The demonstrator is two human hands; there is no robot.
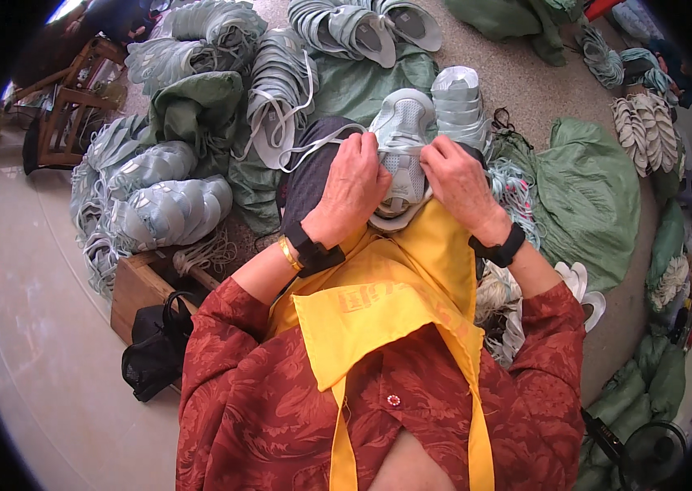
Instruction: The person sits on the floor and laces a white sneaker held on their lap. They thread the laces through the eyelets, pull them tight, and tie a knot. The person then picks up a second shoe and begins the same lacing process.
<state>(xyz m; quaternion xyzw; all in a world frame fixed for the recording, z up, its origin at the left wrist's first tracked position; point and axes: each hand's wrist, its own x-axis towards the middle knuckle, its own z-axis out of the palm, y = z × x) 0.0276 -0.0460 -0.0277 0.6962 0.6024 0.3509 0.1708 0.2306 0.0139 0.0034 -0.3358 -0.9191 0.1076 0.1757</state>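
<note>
A pale grey-green shoe upper (401, 123) rests on my lap over a yellow apron (411, 278). My left hand (351, 186) grips its left side and my right hand (460, 182) grips its right side, fingers curled over the lace area. A whitish lace (305, 149) trails from the shoe to the left. Both wrists wear black bands; a gold bangle (288, 254) sits on the left one.
Stacks of matching shoe uppers (170, 209) lie at the left and along the top (362, 29). Green cloth sacks (599, 196) spread at the right. A wooden box (139, 286) and a black bag (153, 352) sit at my lower left. A small fan (657, 454) stands at the lower right.
</note>
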